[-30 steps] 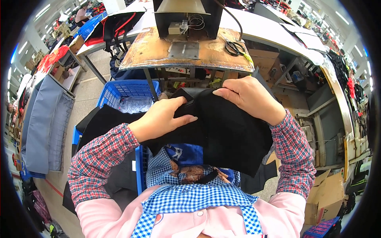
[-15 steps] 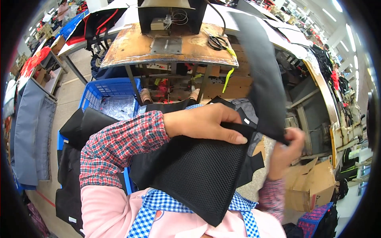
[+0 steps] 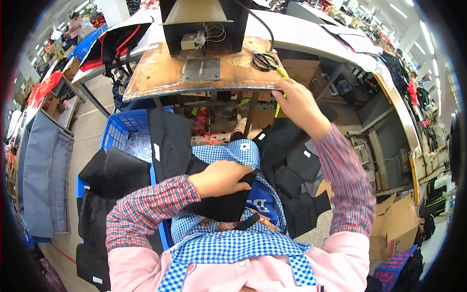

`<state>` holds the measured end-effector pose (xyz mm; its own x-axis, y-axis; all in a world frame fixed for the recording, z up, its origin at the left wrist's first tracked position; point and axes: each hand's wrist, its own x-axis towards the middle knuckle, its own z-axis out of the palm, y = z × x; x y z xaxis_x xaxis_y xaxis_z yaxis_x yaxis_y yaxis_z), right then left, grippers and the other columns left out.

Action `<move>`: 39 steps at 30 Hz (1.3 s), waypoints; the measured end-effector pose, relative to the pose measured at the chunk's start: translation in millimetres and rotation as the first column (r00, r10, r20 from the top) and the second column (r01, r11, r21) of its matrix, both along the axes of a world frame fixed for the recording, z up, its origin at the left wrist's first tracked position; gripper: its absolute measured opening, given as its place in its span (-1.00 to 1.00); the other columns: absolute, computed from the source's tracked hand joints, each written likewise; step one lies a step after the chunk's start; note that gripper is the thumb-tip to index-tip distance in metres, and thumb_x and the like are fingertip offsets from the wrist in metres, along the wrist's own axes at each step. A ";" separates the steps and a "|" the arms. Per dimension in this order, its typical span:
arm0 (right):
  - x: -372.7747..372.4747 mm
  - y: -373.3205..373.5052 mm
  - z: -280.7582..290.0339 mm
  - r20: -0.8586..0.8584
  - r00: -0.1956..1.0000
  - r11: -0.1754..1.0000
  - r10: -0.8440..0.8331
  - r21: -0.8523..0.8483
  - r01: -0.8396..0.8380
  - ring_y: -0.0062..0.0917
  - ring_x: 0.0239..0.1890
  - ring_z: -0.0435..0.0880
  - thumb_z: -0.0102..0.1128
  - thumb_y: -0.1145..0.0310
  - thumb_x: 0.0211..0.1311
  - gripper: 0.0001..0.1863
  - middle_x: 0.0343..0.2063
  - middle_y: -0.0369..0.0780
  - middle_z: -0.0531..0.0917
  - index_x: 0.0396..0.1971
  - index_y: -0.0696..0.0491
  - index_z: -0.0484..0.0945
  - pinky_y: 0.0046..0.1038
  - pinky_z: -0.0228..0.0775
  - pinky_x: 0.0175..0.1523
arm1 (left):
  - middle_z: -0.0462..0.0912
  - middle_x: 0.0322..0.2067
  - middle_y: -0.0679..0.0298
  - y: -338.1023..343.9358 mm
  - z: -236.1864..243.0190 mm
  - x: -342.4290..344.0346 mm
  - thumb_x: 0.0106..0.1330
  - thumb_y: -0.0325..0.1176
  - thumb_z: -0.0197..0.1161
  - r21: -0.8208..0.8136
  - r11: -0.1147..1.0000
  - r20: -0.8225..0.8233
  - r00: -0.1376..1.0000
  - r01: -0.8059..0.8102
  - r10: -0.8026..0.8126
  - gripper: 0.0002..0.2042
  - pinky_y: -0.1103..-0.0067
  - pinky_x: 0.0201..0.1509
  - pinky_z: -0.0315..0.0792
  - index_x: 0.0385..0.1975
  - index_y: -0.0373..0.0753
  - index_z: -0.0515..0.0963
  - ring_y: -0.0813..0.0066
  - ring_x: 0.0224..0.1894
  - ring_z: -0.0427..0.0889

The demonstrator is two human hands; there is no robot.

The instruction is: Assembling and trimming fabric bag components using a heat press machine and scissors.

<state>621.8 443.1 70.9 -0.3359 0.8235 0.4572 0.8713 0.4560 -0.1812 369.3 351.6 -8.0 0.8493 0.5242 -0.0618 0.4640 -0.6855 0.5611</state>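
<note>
My left hand (image 3: 224, 179) is closed on a black fabric panel (image 3: 221, 207) over my lap, thumb along its edge. A blue-and-white checked apron (image 3: 233, 153) lies beneath. Reaching forward, my right hand (image 3: 299, 104) is at the front edge of the wooden worktable (image 3: 155, 65), fingers curled over a yellow-green strip (image 3: 278, 112). That strip runs up to black-handled scissors (image 3: 265, 61) on the tabletop. Under my right forearm hangs a wide dark piece (image 3: 287, 136); whether it joins the panel I cannot tell.
A machine (image 3: 199, 22) with a metal plate stands on the worktable. The blue basket (image 3: 109, 129) at left has black pieces (image 3: 112, 170) over its side. More black pieces (image 3: 301, 209) lie to my right, near a cardboard box (image 3: 396, 226).
My right hand has let go of the long black piece and moved forward to the table edge. The left hand has moved left with the panel. The raised black piece has dropped.
</note>
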 end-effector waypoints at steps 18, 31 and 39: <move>-60.1 80.1 -43.4 -0.106 0.815 0.550 0.570 -0.687 -0.474 -0.26 -0.13 0.68 0.30 0.12 0.15 -0.49 -0.14 -0.07 0.68 0.05 0.10 0.55 -0.31 0.50 0.00 | 0.69 -0.27 0.01 29.5 -13.2 -37.6 0.26 -0.13 0.27 -0.190 0.981 0.102 0.993 -0.032 0.052 -0.59 0.26 -0.10 0.51 0.03 -0.21 0.56 0.01 -0.20 0.66; -15.6 -96.5 -124.8 -0.197 0.817 0.383 0.542 -0.807 -0.449 -0.06 0.51 -0.14 0.20 -0.24 0.19 -0.01 0.43 0.04 0.05 0.41 0.11 0.06 -0.07 -0.26 0.51 | 0.68 -0.36 0.03 11.0 -11.3 -38.5 0.26 -0.14 0.29 -0.137 0.990 0.196 0.981 0.033 -0.005 -0.66 0.25 -0.16 0.49 -0.09 -0.22 0.58 0.02 -0.24 0.67; -68.8 -19.9 -95.3 -0.255 0.903 0.615 0.346 -0.666 -0.423 -0.34 -0.53 0.55 0.14 -0.02 0.35 -0.54 -0.59 -0.07 0.56 -0.47 0.12 0.57 -0.27 0.39 -0.36 | 0.64 -0.43 -0.02 33.6 27.0 -102.3 0.20 0.00 0.31 0.016 0.986 -0.037 0.986 -0.164 0.164 -0.61 0.22 -0.20 0.49 -0.25 -0.25 0.63 -0.04 -0.30 0.64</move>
